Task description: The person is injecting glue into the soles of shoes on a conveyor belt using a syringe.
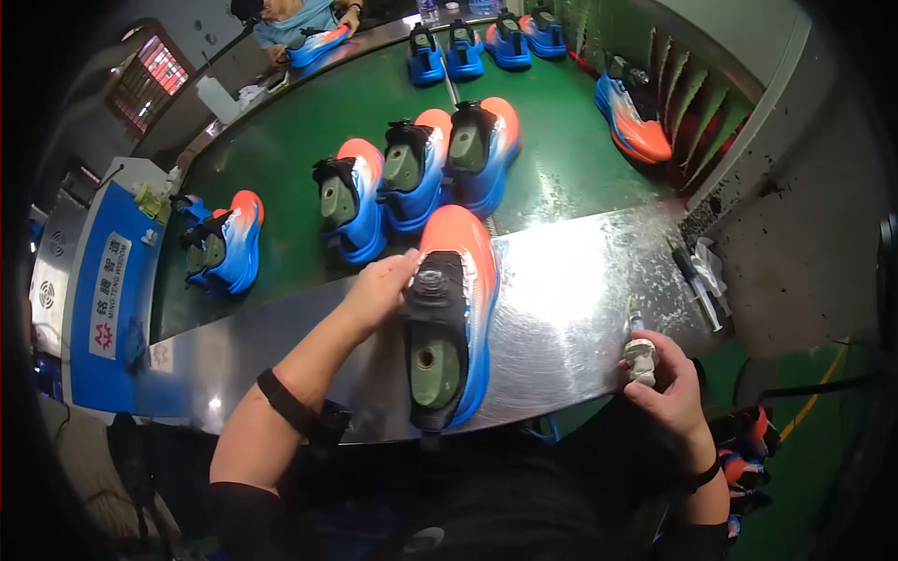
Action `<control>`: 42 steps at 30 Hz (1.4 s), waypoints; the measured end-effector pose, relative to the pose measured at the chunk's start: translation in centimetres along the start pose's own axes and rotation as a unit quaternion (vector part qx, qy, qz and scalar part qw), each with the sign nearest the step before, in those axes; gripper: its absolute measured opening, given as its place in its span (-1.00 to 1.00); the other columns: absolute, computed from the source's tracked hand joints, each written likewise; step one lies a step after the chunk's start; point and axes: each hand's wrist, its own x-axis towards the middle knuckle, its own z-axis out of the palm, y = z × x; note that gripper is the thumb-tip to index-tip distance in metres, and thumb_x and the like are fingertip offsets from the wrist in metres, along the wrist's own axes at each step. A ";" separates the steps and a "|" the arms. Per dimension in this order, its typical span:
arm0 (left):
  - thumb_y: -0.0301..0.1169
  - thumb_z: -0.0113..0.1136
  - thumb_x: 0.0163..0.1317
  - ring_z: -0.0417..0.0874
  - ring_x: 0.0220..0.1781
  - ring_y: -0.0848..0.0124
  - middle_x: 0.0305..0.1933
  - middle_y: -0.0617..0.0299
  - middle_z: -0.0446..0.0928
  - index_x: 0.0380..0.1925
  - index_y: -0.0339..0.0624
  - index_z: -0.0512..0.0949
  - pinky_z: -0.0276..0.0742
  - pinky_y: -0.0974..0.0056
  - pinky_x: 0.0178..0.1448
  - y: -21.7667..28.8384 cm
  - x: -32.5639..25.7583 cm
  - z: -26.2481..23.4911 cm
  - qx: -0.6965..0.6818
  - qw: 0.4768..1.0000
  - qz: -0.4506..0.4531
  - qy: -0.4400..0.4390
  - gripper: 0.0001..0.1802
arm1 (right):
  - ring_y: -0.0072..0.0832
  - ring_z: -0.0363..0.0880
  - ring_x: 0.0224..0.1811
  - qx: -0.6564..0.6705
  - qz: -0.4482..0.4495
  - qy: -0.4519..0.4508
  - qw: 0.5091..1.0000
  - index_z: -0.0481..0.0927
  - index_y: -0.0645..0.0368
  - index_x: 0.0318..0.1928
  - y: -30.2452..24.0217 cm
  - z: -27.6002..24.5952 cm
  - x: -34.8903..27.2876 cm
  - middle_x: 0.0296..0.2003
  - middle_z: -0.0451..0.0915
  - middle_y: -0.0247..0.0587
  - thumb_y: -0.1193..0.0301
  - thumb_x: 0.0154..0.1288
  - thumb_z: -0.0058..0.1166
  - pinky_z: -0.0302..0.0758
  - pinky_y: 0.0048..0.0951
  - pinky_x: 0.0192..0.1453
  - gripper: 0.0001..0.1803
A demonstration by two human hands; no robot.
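An orange, white and blue sports shoe (453, 313) with a black upper and a green last inside lies on the metal table edge in front of me, its orange toe pointing away. My left hand (382, 288) grips the shoe's left side near the toe, fingertips against the upper. Off to the right, above the table's front edge, my right hand (672, 385) is closed around a lumpy off-white piece (641, 361). A thin tip shows just beyond that piece; its exact kind is unclear.
Beyond the metal strip (281, 360) runs a green belt (561, 154) carrying several similar shoes (402, 173). One more shoe (629, 117) lies by the flap curtain (687, 103). A dark-handled tool (690, 276) rests at right. A co-worker (304, 28) handles a shoe at the far side.
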 end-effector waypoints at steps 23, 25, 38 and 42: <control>-0.21 0.21 0.14 0.61 -0.16 0.35 -0.13 0.04 0.50 -0.05 -0.33 0.30 0.59 0.26 -0.08 5.5 -1.7 1.5 -0.184 0.980 0.062 -0.049 -0.49 | -0.62 0.48 -0.24 -0.095 -0.054 0.024 0.994 0.43 0.23 0.06 0.5 0.9 -0.8 -0.22 0.55 -0.27 0.44 0.02 0.32 0.43 -0.57 -0.12 -0.44; -0.26 0.20 0.12 0.62 -0.13 0.30 -0.10 0.01 0.50 0.01 -0.36 0.29 0.59 0.22 -0.04 6.7 -3.7 1.6 -0.210 0.967 0.128 -0.060 -0.45 | -0.62 0.48 -0.25 -0.083 -0.038 0.026 0.996 0.44 0.23 0.05 0.6 1.1 -1.1 -0.23 0.54 -0.27 0.43 0.01 0.32 0.44 -0.57 -0.12 -0.45; -0.10 0.26 0.04 0.59 0.01 0.14 0.00 -0.02 0.53 0.10 -0.30 0.36 0.52 0.04 0.14 0.5 -5.2 -0.9 -0.492 0.863 0.083 -0.082 -0.31 | -0.46 0.51 -0.05 0.099 -0.012 -0.088 0.991 0.34 0.30 0.11 -4.1 2.8 -1.2 -0.10 0.50 -0.14 0.36 -0.22 0.53 0.39 -0.47 0.04 -0.16; -0.11 0.37 -0.02 0.59 0.02 0.18 -0.03 0.01 0.53 0.10 -0.30 0.35 0.52 0.07 0.14 0.7 -6.2 -1.7 -0.415 0.894 0.139 -0.101 -0.25 | -0.30 0.56 -0.07 0.160 -0.072 -0.137 0.975 0.40 0.34 0.06 -6.2 5.3 0.7 -0.20 0.56 -0.05 0.24 -0.19 0.52 0.42 -0.41 -0.05 -0.19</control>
